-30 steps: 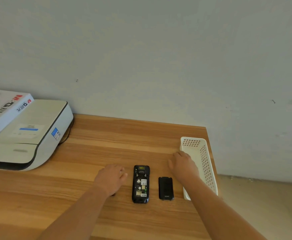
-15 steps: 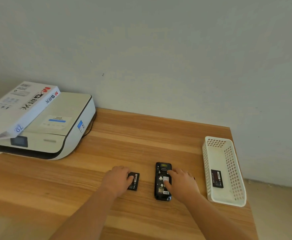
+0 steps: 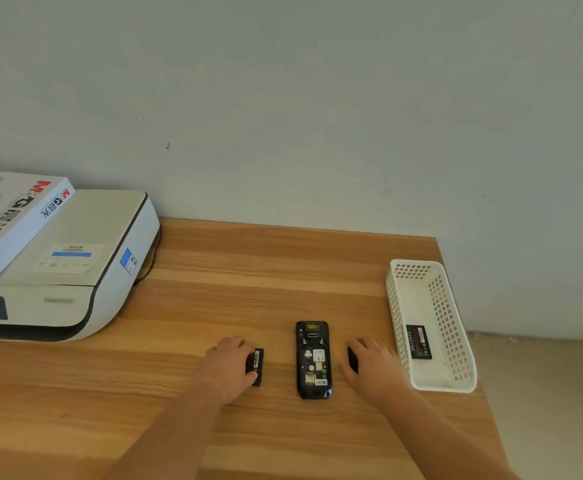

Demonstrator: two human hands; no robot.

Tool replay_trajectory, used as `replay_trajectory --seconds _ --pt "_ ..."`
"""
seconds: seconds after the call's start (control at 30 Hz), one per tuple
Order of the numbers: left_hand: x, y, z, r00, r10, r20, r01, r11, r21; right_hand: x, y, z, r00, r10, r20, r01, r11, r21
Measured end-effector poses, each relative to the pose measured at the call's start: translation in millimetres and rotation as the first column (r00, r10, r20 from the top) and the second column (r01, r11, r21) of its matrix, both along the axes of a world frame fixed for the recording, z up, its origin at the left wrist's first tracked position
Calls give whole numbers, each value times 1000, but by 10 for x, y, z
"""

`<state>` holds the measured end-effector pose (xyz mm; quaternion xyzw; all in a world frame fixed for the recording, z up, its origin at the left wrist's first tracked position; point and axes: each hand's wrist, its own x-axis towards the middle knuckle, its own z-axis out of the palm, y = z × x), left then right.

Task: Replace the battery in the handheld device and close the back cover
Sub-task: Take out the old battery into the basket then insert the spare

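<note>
Right hand (image 3: 374, 370) left device (image 3: 312, 360) for back cover (image 3: 352, 359).

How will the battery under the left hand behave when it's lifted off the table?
The battery looks like a flat rigid slab, so probably stiff and unlikely to roll. It lies flat on the table, so the left hand likely needs an edge pinch. Its smooth casing may slip.

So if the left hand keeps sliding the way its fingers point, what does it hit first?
Probably the device: the left hand, holding a battery, points right toward it, bare table between them.
</note>
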<state>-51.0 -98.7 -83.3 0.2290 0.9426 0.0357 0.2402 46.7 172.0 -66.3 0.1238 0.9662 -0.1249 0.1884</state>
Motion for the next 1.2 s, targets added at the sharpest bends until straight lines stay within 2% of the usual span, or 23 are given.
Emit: replay_trajectory --seconds 0.27,0.6,0.83,1.0,1.2 --pt "-7 78 -231 994 -104 24 106 989 -100 138 52 -52 999 -38 -7 38 999 -24" --pt "58 83 -253 990 -130 -47 125 987 -104 140 43 -74 1000 -19 -25 18 1000 -22" --pt "2 325 24 997 -56 -45 58 997 54 111 102 -40 998 -30 -47 27 998 -58" --pt "75 797 158 988 -155 -13 155 979 134 120 208 -15 998 -39 -52 36 997 -69" --pt "232 1061 103 968 -250 5 248 964 101 159 281 -18 998 -29 -52 25 997 -79"
